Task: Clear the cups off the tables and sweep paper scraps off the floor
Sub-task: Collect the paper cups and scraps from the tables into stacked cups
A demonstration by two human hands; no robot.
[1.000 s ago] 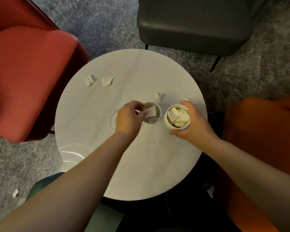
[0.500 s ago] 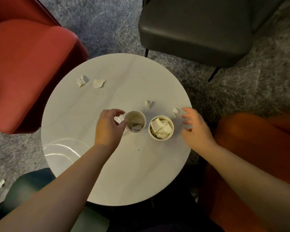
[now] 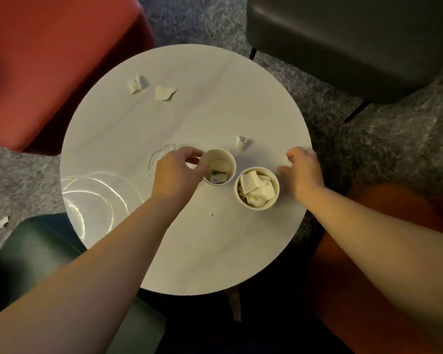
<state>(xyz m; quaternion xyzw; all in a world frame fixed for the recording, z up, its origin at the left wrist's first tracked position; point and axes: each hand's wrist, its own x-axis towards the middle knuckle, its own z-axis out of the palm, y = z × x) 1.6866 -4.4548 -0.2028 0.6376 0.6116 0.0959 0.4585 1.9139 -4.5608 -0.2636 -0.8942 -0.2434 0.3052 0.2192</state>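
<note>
Around the smooth, faintly marbled table (image 3: 215, 98): matt paper cups (image 3: 256, 188), crumpled paper scraps (image 3: 164, 92), rough grey carpet (image 3: 368, 154), smooth leathery dark chair (image 3: 356, 42).

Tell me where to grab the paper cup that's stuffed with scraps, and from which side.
Grip the full paper cup round its side wall just under the rim, coming from the right, where the right hand is. It stands upright, and scraps fill it to the rim, so fingers cannot hook inside. The other paper cup crowds its left side.
</note>
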